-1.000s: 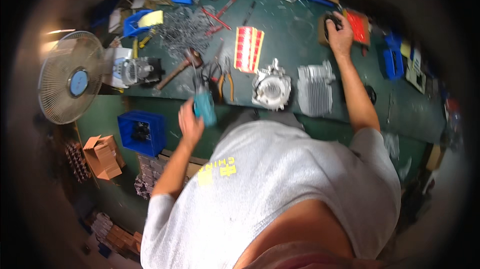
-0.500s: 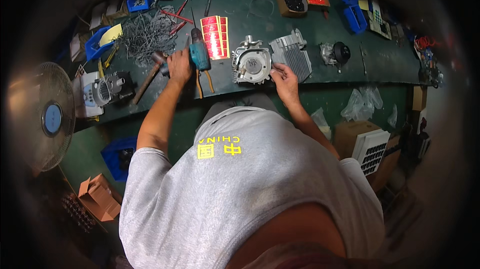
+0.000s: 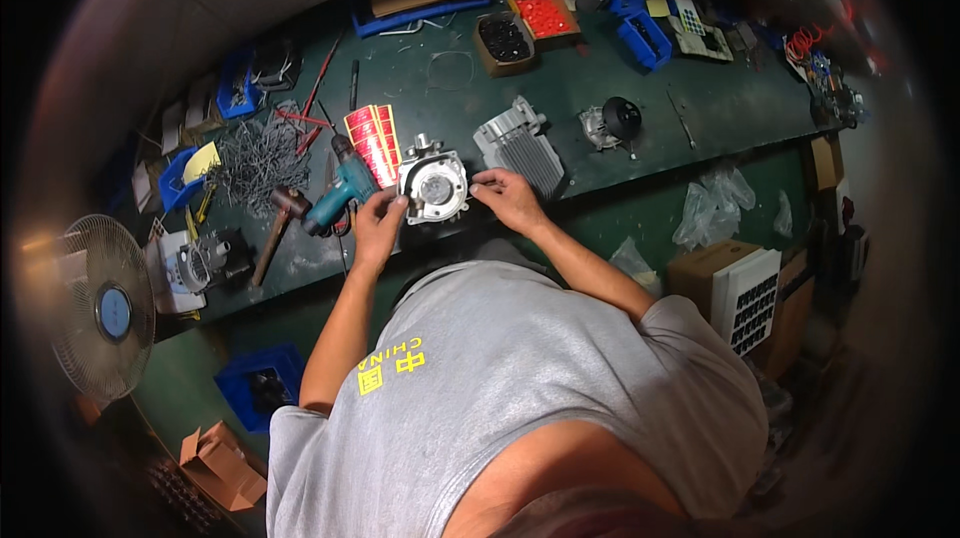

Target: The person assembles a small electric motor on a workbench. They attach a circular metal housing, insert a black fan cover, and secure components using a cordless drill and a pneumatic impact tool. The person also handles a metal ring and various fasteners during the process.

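Note:
A silver metal engine casting [image 3: 437,186] with a round bore lies near the table's front edge. My left hand [image 3: 376,230] is closed on its left edge, and my right hand [image 3: 512,202] grips the right edge with thumb and fingers. Just left of the casting, a teal power drill [image 3: 350,181] lies on its side with its grip toward the lower left. Beyond it are red and yellow label sheets [image 3: 373,143]. A finned metal housing [image 3: 524,148] rests to the right of the casting, and farther right stands a metal part with a black round cap [image 3: 612,123].
A hammer [image 3: 272,243] and a heap of grey wire pieces [image 3: 262,160] lie on the left. At the back sit a box of black parts [image 3: 505,41] and one of red parts [image 3: 543,15]. A fan [image 3: 105,308] stands off the table's left end.
My left hand has left the drill area and come to the casting's left edge. The drill has turned, its grip now toward the lower left. My right hand stays at the casting; the view has shifted.

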